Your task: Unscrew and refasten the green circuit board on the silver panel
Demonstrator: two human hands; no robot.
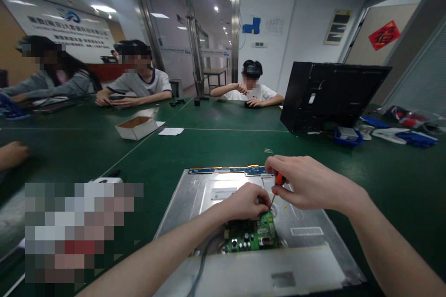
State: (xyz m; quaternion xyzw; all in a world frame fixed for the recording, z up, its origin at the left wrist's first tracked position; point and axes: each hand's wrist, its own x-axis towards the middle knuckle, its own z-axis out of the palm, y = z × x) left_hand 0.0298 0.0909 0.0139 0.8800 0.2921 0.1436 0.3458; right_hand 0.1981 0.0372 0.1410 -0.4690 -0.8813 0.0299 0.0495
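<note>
Head view: your right hand (306, 183) grips the orange-red handle of a screwdriver (279, 179), its tip down at the far right corner of a green circuit board (251, 237). Your left hand (245, 202) has its fingers curled at that corner beside the tip; whether they pinch anything, you cannot tell. The board lies on the metal back of a flat display panel (195, 204), on the green table in front of you. Farther off, left of centre, stands an open white cardboard box (136, 132), brown inside. To your right, beside a black monitor housing (334, 95), a blue tray (356, 142) holds a grey boxy item (347, 132). The panel's barcode label (306, 231) is too small to read. A red diamond-shaped paper (384, 35) reads 福; the wall sign (66, 28) shows a blue logo above blurred Chinese lettering.
</note>
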